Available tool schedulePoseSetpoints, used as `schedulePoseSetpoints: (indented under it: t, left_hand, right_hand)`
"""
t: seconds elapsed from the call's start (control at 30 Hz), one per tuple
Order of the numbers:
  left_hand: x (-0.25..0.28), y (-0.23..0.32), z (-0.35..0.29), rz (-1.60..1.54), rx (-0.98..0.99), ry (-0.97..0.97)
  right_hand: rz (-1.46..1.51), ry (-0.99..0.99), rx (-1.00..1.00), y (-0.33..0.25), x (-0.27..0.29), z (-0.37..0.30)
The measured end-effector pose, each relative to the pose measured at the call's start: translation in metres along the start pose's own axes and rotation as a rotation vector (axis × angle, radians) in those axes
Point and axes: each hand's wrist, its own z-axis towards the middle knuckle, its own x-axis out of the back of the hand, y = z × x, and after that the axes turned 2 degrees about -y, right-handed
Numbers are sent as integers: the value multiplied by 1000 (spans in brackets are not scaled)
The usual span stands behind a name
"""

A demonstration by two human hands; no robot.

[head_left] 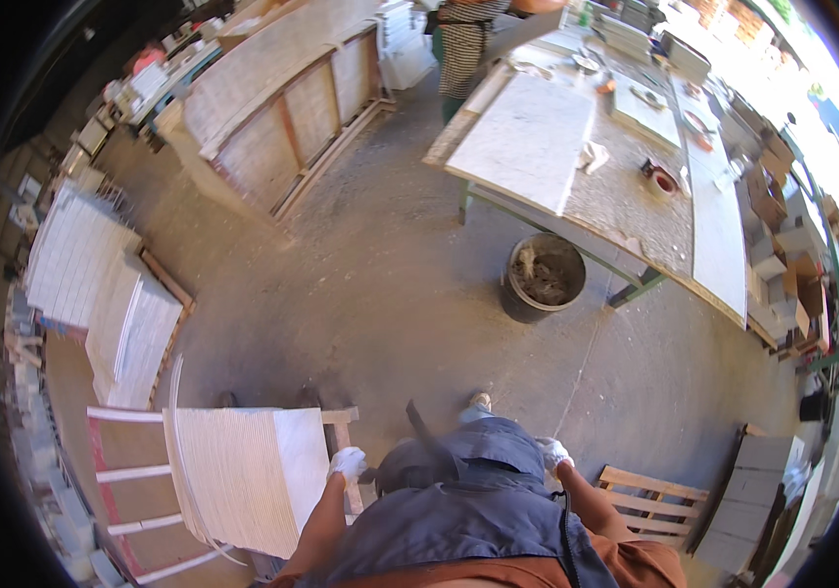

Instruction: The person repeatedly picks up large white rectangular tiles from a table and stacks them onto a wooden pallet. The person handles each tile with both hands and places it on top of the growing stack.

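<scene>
My left hand [348, 463], in a white glove, hangs at my left side, close to the end of a wooden support [341, 416]. Nearest to it is a stack of thin pale boards [228, 470], whose edges show as fine lines. A loose thin strip curls along the far side of that stack. My right hand [554, 453], also gloved in white, is low at my right side against my dark apron [439, 534]. The fingers of both hands are too small and blurred to make out. I see no thing held in either one.
Ahead on the right stands a worktable [630, 220] with white panels, tape rolls and a cloth. A dark bucket [527, 312] sits by its leg. Wooden pallets [625, 524] lie at right. Board stacks [76, 255] stand left. A person [463, 59] is beyond the table.
</scene>
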Motion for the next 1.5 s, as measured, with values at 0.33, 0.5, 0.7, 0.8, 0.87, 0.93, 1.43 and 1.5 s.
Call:
schedulePoseSetpoints:
  t: [0.33,0.5,0.7,0.8,0.87,0.93,1.43,1.5]
  left_hand:
    - [-143,395,113,566,-542,51]
    - [-173,570,160,775,-925,304]
    - [-169,727,251,955,-871,412]
    - [-166,776,277,920,-718,287]
    - [-163,791,286,908,-691,232]
    - [-164,796,289,930,-635,206]
    - [-262,793,210,838,-498,-74]
    - [-275,791,201,891,-481,-81]
  right_hand:
    - [941,171,-156,-14,132,58]
    - [1125,203,-102,-112,162,109]
    - [1221,174,-22,-262,221,164]
    - [1010,275,5,-317,243,197]
    - [912,287,35,-336,254,219]
    - [870,323,84,-346,259,239]
    - [305,444,504,-349,325,331]
    - [147,430,506,-345,337,337]
